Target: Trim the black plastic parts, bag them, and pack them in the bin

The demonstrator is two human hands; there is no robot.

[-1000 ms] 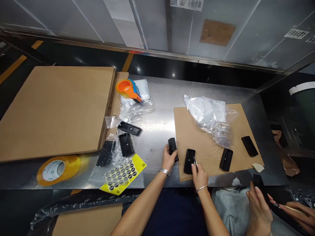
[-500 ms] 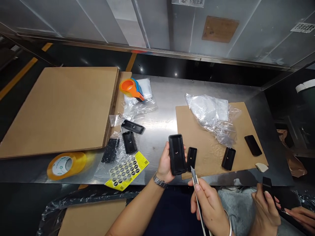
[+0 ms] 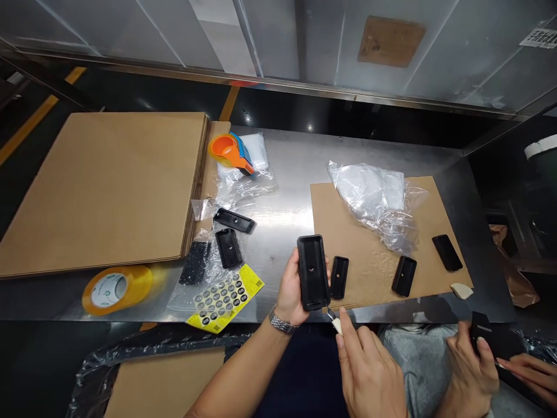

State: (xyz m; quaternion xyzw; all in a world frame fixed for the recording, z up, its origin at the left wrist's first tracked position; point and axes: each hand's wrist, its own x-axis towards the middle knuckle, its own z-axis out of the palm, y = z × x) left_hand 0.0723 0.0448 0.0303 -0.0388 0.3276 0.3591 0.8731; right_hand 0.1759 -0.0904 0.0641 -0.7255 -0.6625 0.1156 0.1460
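Note:
My left hand (image 3: 290, 293), with a metal watch on the wrist, grips a black rectangular tray-like part (image 3: 313, 273) upright, its hollow side with a small central hole facing me. My right hand (image 3: 369, 363) is closed around a deburring tool (image 3: 336, 323) with a white handle and a thin, bent metal tip. That tip meets the part's lower right corner. A smaller black part (image 3: 339, 277) stands just right of the held one on a cardboard sheet (image 3: 365, 276).
Another person's hands (image 3: 472, 371) work on a black piece at right. Further black parts (image 3: 404, 276) lie on the cardboard. Clear plastic bags (image 3: 369, 194), a tape dispenser (image 3: 230, 151), a tape roll (image 3: 108, 290), a yellow sticker sheet (image 3: 224, 299) and stacked cardboard (image 3: 108, 186) cover the metal table (image 3: 287, 168).
My right hand has turned over, and the tool's tip has moved left and down onto the part's lower corner. My left hand keeps its grip. The whole view shifted slightly.

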